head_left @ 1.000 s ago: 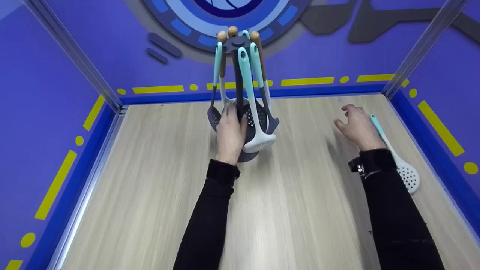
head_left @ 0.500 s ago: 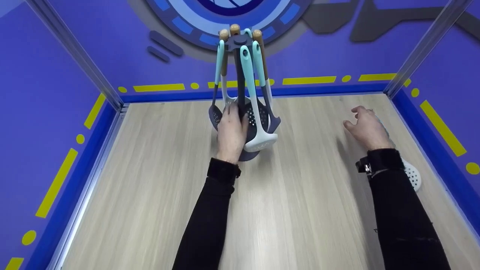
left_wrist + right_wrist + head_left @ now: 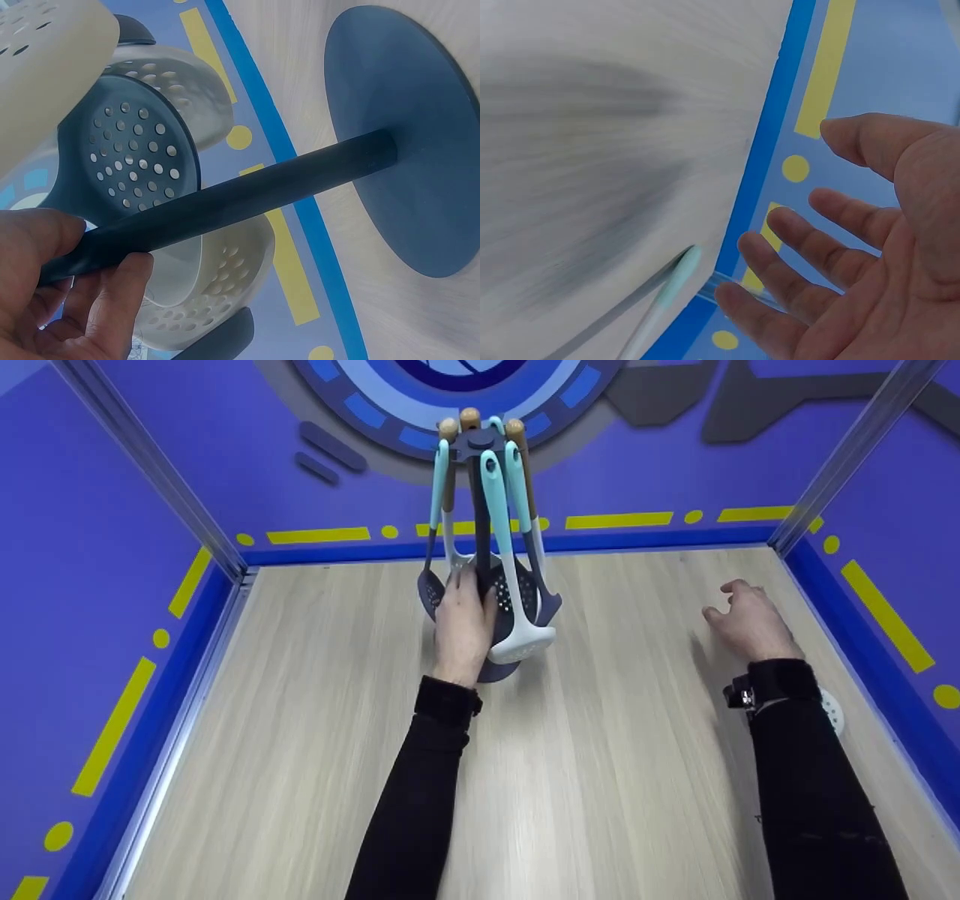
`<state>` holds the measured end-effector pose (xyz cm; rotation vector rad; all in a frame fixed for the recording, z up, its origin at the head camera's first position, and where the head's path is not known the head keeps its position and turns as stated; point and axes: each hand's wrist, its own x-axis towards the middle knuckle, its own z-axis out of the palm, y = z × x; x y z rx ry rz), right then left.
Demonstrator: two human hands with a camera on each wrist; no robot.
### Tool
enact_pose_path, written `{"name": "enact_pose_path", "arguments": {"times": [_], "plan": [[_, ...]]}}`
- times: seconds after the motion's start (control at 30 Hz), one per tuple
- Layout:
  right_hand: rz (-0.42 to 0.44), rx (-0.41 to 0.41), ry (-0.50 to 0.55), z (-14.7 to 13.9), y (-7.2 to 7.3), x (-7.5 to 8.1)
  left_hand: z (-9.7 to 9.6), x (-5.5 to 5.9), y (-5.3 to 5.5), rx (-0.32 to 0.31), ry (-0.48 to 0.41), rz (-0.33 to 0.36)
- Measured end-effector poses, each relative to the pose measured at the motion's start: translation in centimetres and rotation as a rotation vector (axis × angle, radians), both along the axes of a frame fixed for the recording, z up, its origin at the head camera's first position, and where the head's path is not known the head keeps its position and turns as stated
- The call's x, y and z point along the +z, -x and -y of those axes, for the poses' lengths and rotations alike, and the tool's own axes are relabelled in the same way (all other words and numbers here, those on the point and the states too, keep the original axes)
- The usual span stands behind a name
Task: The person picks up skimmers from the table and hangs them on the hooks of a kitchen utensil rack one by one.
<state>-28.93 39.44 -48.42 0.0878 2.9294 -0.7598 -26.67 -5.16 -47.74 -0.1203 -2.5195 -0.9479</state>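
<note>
My left hand (image 3: 463,622) grips the dark post (image 3: 247,201) of a utensil stand, fingers curled round it. The post rises from a round dark base (image 3: 412,142). Around it hang several utensils: a white one with a mint handle (image 3: 496,502) in front, a dark slotted skimmer (image 3: 135,150) and others with wooden handles (image 3: 517,457). My right hand (image 3: 752,624) hovers over the table at the right, palm and loose fingers holding nothing. Below it lies a mint-handled white skimmer (image 3: 832,712), mostly hidden by my forearm; its handle (image 3: 676,281) shows in the right wrist view.
The wooden table (image 3: 600,750) is bounded by blue printed walls (image 3: 637,487) at the back and both sides. Metal frame posts (image 3: 847,450) stand at the back corners. The lying skimmer is close to the right wall.
My right hand has drifted to the right and slightly down, over the lying skimmer, covering more of it. My left hand and the stand have stayed in place.
</note>
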Motion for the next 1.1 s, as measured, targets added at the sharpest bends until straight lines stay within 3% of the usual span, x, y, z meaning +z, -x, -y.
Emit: {"name": "enact_pose_path", "arguments": {"times": [0.3, 1.1], "plan": [[0.065, -0.038, -0.008, -1.4, -0.5, -0.5, -0.1, -0.1, 0.1, -0.006, -0.016, -0.006], [0.143, -0.156, -0.045, -4.3, -0.8, -2.2, -0.1, 0.0, 0.0, 0.009, -0.001, -0.010]]}}
